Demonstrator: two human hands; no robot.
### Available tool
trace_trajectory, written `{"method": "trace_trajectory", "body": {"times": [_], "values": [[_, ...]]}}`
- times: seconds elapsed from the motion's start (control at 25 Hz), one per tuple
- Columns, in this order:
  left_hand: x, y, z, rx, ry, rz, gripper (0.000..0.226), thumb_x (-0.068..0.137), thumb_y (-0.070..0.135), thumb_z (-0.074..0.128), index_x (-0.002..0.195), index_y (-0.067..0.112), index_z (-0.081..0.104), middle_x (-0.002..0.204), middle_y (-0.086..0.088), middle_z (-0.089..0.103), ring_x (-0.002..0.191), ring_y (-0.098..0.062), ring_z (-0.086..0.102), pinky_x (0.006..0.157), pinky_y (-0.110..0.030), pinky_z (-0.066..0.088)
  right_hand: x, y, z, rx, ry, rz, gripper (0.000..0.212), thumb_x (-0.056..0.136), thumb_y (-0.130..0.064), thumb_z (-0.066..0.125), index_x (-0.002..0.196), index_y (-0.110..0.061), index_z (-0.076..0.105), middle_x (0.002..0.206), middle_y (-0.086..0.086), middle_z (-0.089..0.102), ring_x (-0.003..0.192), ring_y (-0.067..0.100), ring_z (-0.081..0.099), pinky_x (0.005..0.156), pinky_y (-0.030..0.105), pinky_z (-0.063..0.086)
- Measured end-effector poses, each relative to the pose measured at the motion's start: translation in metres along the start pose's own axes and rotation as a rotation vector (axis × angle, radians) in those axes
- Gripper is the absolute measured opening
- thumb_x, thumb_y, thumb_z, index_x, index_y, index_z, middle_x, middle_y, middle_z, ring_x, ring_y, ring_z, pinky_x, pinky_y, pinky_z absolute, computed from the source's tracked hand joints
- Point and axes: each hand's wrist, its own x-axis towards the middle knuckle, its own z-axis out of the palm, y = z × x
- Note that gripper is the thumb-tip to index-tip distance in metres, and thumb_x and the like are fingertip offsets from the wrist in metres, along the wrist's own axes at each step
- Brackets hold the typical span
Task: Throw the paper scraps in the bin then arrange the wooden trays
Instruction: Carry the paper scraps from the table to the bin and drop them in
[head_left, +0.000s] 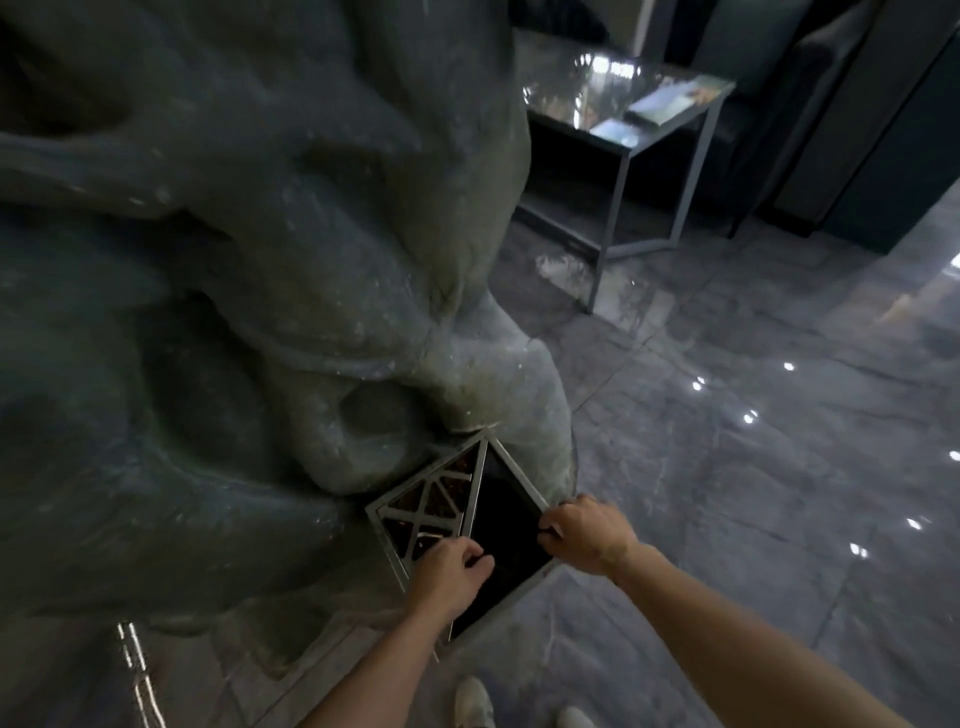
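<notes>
A square metal bin (515, 472) stands on the floor against a rock-like sculpture. Its top has a wide dark opening (506, 525) on the right and a cross-barred section (431, 506) with brownish filling on the left. My left hand (451, 569) hovers over the near left edge of the opening, fingers curled inward. At the opening's right rim is my right hand (584, 532), also with its fingers curled. No paper shows in either hand, and the inside of the bin is black.
The big grey rock sculpture (249, 270) fills the left and centre. A glass-topped metal side table (618, 98) with flat printed items stands at the back right, beside dark furniture. Glossy grey floor tiles (753, 467) spread to the right. My shoes (475, 701) are at the bottom edge.
</notes>
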Motion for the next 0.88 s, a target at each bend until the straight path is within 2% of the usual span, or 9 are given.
{"method": "trace_trajectory", "body": {"times": [0.12,0.24,0.32,0.52,0.6,0.72,0.8,0.88], "values": [[-0.028,0.018,-0.019,-0.012,0.055,0.057,0.037,0.087,0.054,0.056,0.11,0.027,0.066,0.114,0.007,0.06,0.099,-0.007,0.058,0.086,-0.031,0.052,-0.016,0.011,-0.038,-0.073,0.039,-0.121,0.033,0.088,-0.052,0.046,0.108,-0.032,0.063,0.112,-0.001,0.064,0.111,0.025,0.054,0.087,0.042,0.043],[-0.039,0.007,-0.05,0.049,0.087,0.101,0.044,0.082,0.066,0.049,0.109,0.034,0.065,0.113,0.014,0.059,0.099,0.0,0.057,0.086,-0.029,0.052,-0.01,-0.005,-0.067,-0.105,0.076,-0.262,0.034,0.088,-0.054,0.046,0.113,-0.035,0.061,0.114,-0.004,0.063,0.113,0.023,0.052,0.087,0.039,0.042],[-0.095,0.022,-0.059,0.013,0.341,0.095,0.052,0.078,0.073,0.044,0.108,0.035,0.066,0.113,0.017,0.059,0.103,0.0,0.057,0.089,-0.03,0.05,-0.043,-0.02,-0.107,-0.203,0.148,-0.485,0.033,0.089,-0.053,0.047,0.113,-0.035,0.061,0.113,-0.005,0.063,0.112,0.022,0.052,0.087,0.039,0.041],[-0.135,0.008,-0.107,0.037,0.445,0.136,0.062,0.078,0.081,0.037,0.109,0.035,0.066,0.117,0.017,0.059,0.11,-0.002,0.056,0.098,-0.03,0.046,-0.046,-0.068,-0.131,-0.179,0.215,-0.662,0.035,0.089,-0.056,0.043,0.111,-0.035,0.061,0.118,-0.007,0.061,0.113,0.021,0.053,0.092,0.041,0.045],[-0.184,-0.01,-0.121,0.028,0.582,0.084,0.061,0.079,0.079,0.039,0.108,0.033,0.067,0.116,0.016,0.06,0.109,-0.005,0.058,0.098,-0.028,0.045,-0.05,-0.115,-0.132,-0.175,0.187,-0.744,0.037,0.088,-0.058,0.043,0.113,-0.036,0.06,0.119,-0.007,0.061,0.116,0.02,0.051,0.095,0.041,0.044],[-0.267,-0.058,-0.137,0.034,0.722,-0.029,0.075,0.072,0.087,0.033,0.108,0.031,0.069,0.117,0.009,0.065,0.106,-0.013,0.062,0.095,-0.033,0.048,-0.063,-0.211,-0.118,-0.206,0.163,-0.949,0.037,0.09,-0.056,0.044,0.117,-0.035,0.059,0.124,-0.008,0.06,0.12,0.019,0.049,0.098,0.039,0.043],[-0.327,-0.097,-0.14,0.049,0.801,-0.127,0.062,0.075,0.079,0.039,0.107,0.034,0.068,0.117,0.007,0.066,0.109,-0.018,0.062,0.095,-0.036,0.048,-0.076,-0.277,-0.095,-0.234,0.127,-1.05,0.037,0.092,-0.056,0.043,0.119,-0.035,0.058,0.126,-0.008,0.059,0.121,0.018,0.047,0.101,0.04,0.04],[-0.378,-0.131,-0.14,0.066,0.827,-0.276,0.065,0.073,0.072,0.036,0.113,0.031,0.067,0.123,0.005,0.063,0.115,-0.021,0.058,0.098,-0.038,0.045,-0.089,-0.334,-0.072,-0.246,0.12,-1.151,0.039,0.092,-0.055,0.044,0.121,-0.034,0.058,0.128,-0.008,0.058,0.122,0.017,0.047,0.102,0.038,0.036]]}}
